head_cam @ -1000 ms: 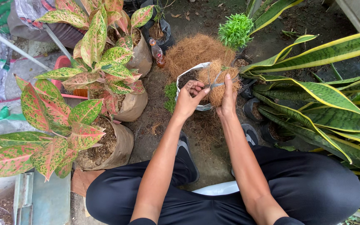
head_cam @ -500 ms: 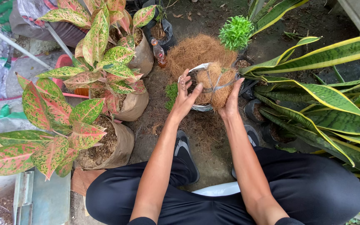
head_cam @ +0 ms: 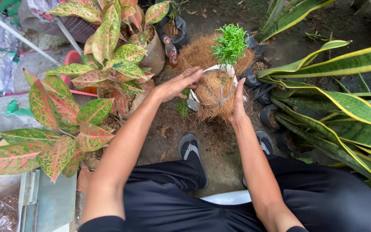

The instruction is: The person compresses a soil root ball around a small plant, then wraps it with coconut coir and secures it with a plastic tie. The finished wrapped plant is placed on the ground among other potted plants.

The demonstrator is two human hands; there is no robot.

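A ball of brown coconut fibre (head_cam: 214, 99) bound with thin wire sits in a white pot (head_cam: 193, 101), held up off the ground. A small bright green plant (head_cam: 229, 43) shows just above it. My left hand (head_cam: 177, 84) presses against the ball's left side with the fingers spread over the top. My right hand (head_cam: 238, 102) cups its right side, fingers straight. Behind the ball lies a heap of loose brown fibre (head_cam: 196, 53).
Pink-and-green leafy plants (head_cam: 65, 111) in brown bags stand at left. Long yellow-edged leaves (head_cam: 344, 103) fill the right. A small bottle (head_cam: 171, 52) stands at the back. My feet in dark sandals (head_cam: 192, 150) rest on dirt ground; a white stool edge (head_cam: 228, 197) is under me.
The green plant now stands above the fibre ball. Both hands have shifted to the ball's sides, the left one spreading over its top.
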